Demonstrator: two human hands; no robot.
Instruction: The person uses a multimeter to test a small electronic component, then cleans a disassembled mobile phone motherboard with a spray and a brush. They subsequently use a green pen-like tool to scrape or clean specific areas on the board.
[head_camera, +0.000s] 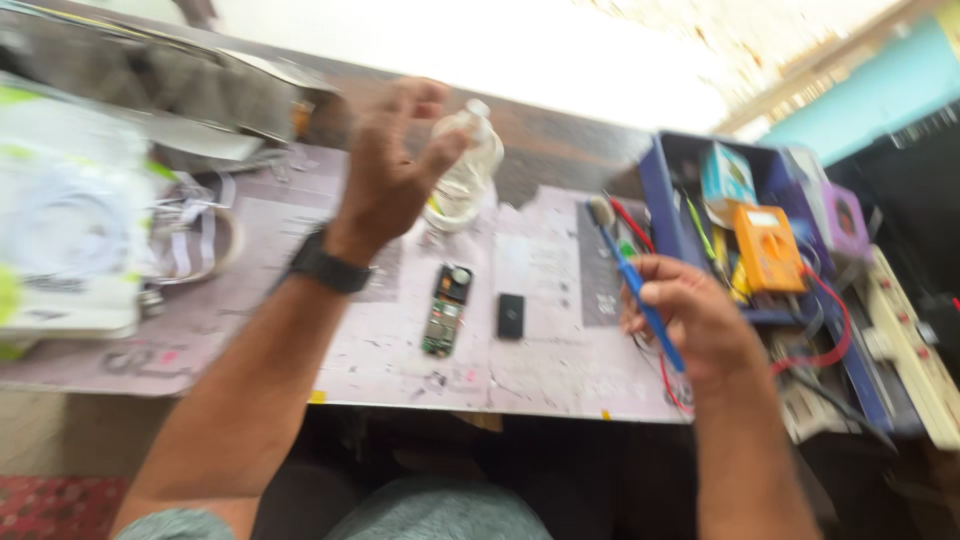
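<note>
One view only, head-worn. We look steeply down and forward over our own lap onto the pale, scuffed work bench (400, 350), near enough that both forearms enter from the bottom edge. Left hand (390, 170) sits upper centre, right hand (690, 315) right of centre. The bench's near edge crosses the lower third; the blue plastic tool tray (660, 200) fills the right side. Far edge glares white. We note motion blur throughout; no second view shares the scene.

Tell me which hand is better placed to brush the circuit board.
Right, probably. The right hand already grips the blue brush, close beside the circuit board. The left hand is raised at the clear bottle, farther back.
</note>
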